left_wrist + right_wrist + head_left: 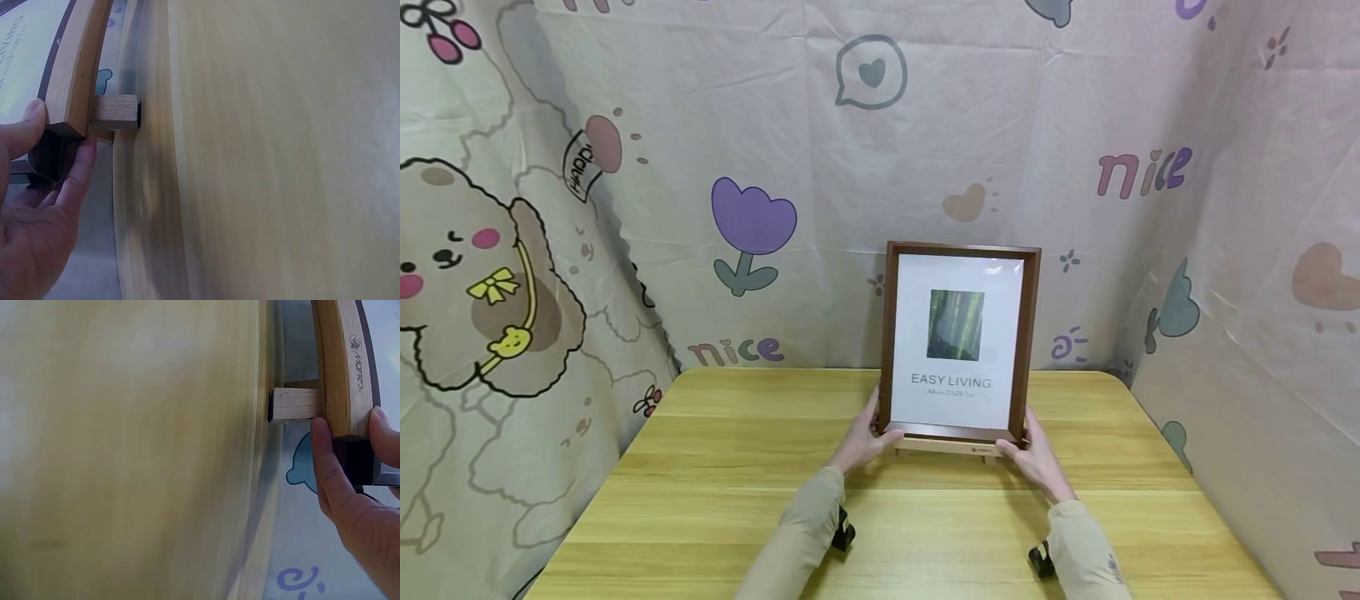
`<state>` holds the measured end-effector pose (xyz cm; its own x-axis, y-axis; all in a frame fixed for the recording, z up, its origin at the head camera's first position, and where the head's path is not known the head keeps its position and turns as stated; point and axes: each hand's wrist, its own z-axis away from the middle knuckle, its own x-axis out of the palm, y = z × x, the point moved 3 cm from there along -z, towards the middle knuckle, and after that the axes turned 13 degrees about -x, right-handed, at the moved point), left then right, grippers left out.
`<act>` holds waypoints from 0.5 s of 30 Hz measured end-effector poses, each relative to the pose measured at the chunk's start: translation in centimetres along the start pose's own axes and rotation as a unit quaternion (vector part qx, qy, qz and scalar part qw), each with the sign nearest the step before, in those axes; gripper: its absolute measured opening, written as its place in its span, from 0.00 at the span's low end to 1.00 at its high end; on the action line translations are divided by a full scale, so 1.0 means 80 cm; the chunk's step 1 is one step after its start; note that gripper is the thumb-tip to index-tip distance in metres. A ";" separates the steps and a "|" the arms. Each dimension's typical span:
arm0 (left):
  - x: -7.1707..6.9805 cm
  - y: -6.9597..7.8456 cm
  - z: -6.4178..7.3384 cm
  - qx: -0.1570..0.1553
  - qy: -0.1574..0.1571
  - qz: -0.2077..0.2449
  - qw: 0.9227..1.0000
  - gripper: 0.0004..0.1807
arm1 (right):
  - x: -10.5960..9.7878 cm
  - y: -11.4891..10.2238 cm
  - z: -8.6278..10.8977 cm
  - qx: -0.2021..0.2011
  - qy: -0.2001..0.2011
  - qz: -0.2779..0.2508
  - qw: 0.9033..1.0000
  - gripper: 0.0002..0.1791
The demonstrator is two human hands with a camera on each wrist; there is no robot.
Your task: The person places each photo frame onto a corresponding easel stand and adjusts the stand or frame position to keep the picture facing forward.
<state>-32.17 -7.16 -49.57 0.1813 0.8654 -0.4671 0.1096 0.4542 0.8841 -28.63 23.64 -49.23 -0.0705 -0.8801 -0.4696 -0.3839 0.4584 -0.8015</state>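
Observation:
A brown picture frame (955,400) stands upright, leaning slightly back, on the ledge of a small wooden easel (943,447) near the table's far edge. Its white insert shows a green forest photo and the words "EASY LIVING". My left hand (859,443) grips the lower left corner, thumb on the front and fingers behind and below. At the lower right corner my right hand (1039,463) grips the same way. In the wrist views, fingertips also touch the easel ledge (70,75), and a square easel foot (296,404) juts toward the table. Most of the easel is hidden behind the frame.
The wood-grain table (715,492) spreads out in front of and beside the easel. A printed cloth (820,150) with cartoon figures hangs behind the table and along both sides. Small black devices (844,532) are worn on both wrists.

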 end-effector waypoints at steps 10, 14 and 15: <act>-0.010 -0.004 0.005 -0.014 0.002 0.009 1.000 0.56 | 0.009 -0.001 -0.005 0.004 -0.003 0.000 1.000 0.49; -0.013 -0.006 0.006 -0.012 0.004 0.018 1.000 0.56 | 0.013 -0.004 -0.006 0.005 -0.005 -0.004 1.000 0.50; -0.014 -0.007 0.007 -0.012 0.006 0.017 1.000 0.56 | 0.014 -0.005 -0.007 0.004 -0.006 -0.004 1.000 0.49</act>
<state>-31.90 -8.45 -49.54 0.1724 0.8834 -0.4358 0.0800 0.4284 0.9000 -29.08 22.40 -49.25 -0.0554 -0.8823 -0.4673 -0.3764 0.4520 -0.8087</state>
